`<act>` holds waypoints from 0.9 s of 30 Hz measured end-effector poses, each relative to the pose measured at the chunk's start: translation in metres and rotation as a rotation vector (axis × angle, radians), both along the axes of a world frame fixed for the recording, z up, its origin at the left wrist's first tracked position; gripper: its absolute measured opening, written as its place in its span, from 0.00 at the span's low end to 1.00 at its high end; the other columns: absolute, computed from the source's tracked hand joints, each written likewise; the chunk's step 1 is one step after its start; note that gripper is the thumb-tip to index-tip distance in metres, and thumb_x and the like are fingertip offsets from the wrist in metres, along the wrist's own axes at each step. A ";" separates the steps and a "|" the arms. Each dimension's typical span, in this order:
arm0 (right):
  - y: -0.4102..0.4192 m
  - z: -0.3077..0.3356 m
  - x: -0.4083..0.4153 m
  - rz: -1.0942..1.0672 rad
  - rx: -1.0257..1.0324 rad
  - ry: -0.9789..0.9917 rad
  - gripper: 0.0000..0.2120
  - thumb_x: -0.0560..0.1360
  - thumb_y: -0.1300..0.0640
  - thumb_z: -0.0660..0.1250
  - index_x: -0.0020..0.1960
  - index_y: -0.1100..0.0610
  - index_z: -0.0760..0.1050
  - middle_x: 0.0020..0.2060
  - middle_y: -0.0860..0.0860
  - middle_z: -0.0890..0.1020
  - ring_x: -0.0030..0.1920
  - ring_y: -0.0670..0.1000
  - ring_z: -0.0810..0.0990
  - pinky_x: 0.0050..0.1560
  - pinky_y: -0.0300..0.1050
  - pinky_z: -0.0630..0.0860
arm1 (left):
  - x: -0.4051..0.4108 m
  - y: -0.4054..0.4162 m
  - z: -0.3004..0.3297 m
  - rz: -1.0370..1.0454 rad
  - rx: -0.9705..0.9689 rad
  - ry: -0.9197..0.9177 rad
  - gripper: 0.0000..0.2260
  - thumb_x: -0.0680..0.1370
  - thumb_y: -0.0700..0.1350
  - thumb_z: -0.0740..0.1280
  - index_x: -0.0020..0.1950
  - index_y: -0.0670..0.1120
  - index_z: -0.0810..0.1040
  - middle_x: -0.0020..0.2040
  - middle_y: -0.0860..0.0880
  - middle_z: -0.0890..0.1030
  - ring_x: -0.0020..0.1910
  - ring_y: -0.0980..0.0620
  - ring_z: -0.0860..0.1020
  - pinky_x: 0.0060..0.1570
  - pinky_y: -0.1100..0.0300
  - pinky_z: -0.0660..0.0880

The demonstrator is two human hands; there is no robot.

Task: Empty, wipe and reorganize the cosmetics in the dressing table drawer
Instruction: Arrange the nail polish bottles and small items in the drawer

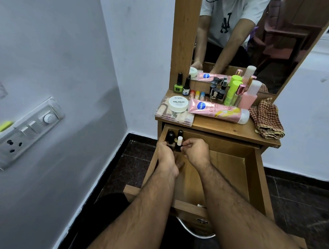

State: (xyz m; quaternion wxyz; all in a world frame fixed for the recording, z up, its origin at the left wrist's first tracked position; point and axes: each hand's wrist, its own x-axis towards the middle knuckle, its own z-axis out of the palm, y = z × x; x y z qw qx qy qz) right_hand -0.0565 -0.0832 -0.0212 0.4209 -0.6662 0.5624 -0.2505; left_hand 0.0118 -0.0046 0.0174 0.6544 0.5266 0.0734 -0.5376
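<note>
The wooden drawer (232, 166) is pulled open below the dressing table top (222, 127). In its far left corner stand a few small bottles: two with black caps (171, 134) and one with a white cap (179, 140). My right hand (195, 151) pinches the white-capped bottle. My left hand (166, 156) is beside it against the drawer's left wall, fingers curled near the bottles; whether it holds one is hidden. On the table top lie a pink Vaseline tube (217, 111), a white nail polish jar (178, 103), and several bottles.
A checked cloth (268, 118) lies folded at the table top's right end. A clear plastic box (173, 115) sits under the jar. A mirror (250, 33) rises behind. A switchboard (24, 130) is on the left wall. Dark floor surrounds the table.
</note>
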 end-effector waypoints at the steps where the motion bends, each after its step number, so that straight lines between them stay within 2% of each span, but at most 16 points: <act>1: 0.000 0.001 -0.001 0.003 0.003 -0.003 0.12 0.70 0.65 0.75 0.36 0.50 0.80 0.35 0.51 0.84 0.43 0.54 0.85 0.48 0.55 0.83 | 0.000 0.000 0.001 -0.013 0.002 -0.015 0.20 0.80 0.53 0.53 0.65 0.47 0.75 0.57 0.49 0.74 0.61 0.48 0.71 0.56 0.46 0.70; 3: 0.002 0.003 -0.003 0.005 -0.001 0.005 0.11 0.71 0.65 0.75 0.37 0.50 0.80 0.35 0.50 0.84 0.43 0.53 0.85 0.48 0.55 0.83 | 0.000 0.002 0.003 -0.031 0.003 -0.053 0.18 0.80 0.52 0.53 0.63 0.47 0.76 0.52 0.50 0.75 0.55 0.50 0.73 0.56 0.48 0.70; 5: 0.004 0.006 -0.008 -0.002 -0.022 0.022 0.12 0.70 0.65 0.74 0.35 0.49 0.80 0.35 0.49 0.84 0.40 0.52 0.84 0.47 0.54 0.83 | 0.001 0.006 0.005 -0.050 0.006 -0.099 0.17 0.80 0.51 0.55 0.62 0.46 0.76 0.47 0.49 0.76 0.46 0.52 0.74 0.50 0.52 0.71; 7: 0.007 0.012 -0.014 -0.006 -0.052 0.041 0.12 0.71 0.65 0.74 0.36 0.50 0.80 0.33 0.48 0.83 0.37 0.50 0.83 0.46 0.51 0.83 | 0.002 0.011 0.009 -0.063 -0.001 -0.147 0.16 0.80 0.50 0.57 0.62 0.46 0.76 0.47 0.49 0.77 0.44 0.53 0.73 0.47 0.54 0.70; 9: 0.011 0.022 -0.019 0.003 -0.100 0.066 0.11 0.71 0.63 0.74 0.35 0.49 0.80 0.32 0.46 0.82 0.35 0.49 0.81 0.44 0.46 0.82 | 0.005 0.014 0.011 -0.089 -0.003 -0.206 0.14 0.81 0.50 0.57 0.62 0.46 0.76 0.46 0.51 0.77 0.44 0.55 0.73 0.49 0.54 0.69; 12: 0.017 0.038 -0.027 0.020 -0.173 0.081 0.08 0.71 0.59 0.76 0.36 0.50 0.81 0.33 0.45 0.82 0.36 0.46 0.81 0.43 0.43 0.80 | 0.009 0.019 0.019 -0.131 -0.017 -0.319 0.08 0.82 0.49 0.60 0.52 0.49 0.77 0.45 0.53 0.77 0.45 0.56 0.74 0.51 0.55 0.72; 13: 0.020 0.045 -0.029 0.027 -0.197 0.090 0.06 0.71 0.58 0.76 0.37 0.51 0.82 0.34 0.44 0.83 0.37 0.45 0.81 0.43 0.42 0.80 | 0.010 0.022 0.022 -0.141 -0.028 -0.372 0.07 0.82 0.48 0.61 0.52 0.49 0.78 0.45 0.53 0.77 0.46 0.56 0.75 0.53 0.54 0.73; 16: 0.027 0.069 -0.034 0.037 -0.276 0.083 0.06 0.72 0.55 0.74 0.37 0.50 0.82 0.33 0.44 0.82 0.38 0.43 0.81 0.43 0.43 0.80 | 0.018 0.025 0.031 -0.120 -0.098 -0.584 0.08 0.81 0.44 0.64 0.57 0.45 0.79 0.49 0.50 0.81 0.47 0.54 0.78 0.56 0.52 0.77; 18: 0.027 0.090 -0.033 0.044 -0.334 0.049 0.08 0.73 0.54 0.73 0.36 0.48 0.79 0.32 0.44 0.82 0.37 0.44 0.81 0.42 0.43 0.79 | 0.027 0.020 0.043 -0.092 -0.146 -0.758 0.06 0.79 0.44 0.67 0.54 0.49 0.81 0.51 0.49 0.83 0.49 0.52 0.82 0.54 0.52 0.80; 21: 0.017 0.124 -0.025 0.049 -0.416 -0.021 0.03 0.74 0.55 0.73 0.41 0.50 0.81 0.34 0.43 0.82 0.38 0.43 0.81 0.42 0.41 0.78 | 0.043 0.003 0.069 -0.066 -0.195 -0.972 0.04 0.75 0.47 0.69 0.47 0.54 0.82 0.52 0.53 0.84 0.53 0.53 0.82 0.55 0.50 0.80; 24: -0.006 0.152 -0.012 0.036 -0.519 -0.029 0.01 0.75 0.56 0.72 0.44 0.52 0.82 0.34 0.42 0.80 0.38 0.41 0.78 0.40 0.37 0.74 | 0.064 -0.025 0.097 -0.062 -0.190 -1.195 0.07 0.78 0.42 0.69 0.54 0.50 0.82 0.51 0.54 0.83 0.52 0.57 0.80 0.56 0.58 0.79; 27: -0.041 0.168 0.007 0.005 -0.551 0.020 0.03 0.73 0.58 0.72 0.42 0.53 0.81 0.34 0.44 0.80 0.37 0.43 0.77 0.36 0.34 0.69 | 0.085 -0.059 0.118 -0.086 -0.151 -1.328 0.10 0.78 0.41 0.69 0.59 0.46 0.81 0.52 0.53 0.83 0.51 0.57 0.80 0.53 0.67 0.74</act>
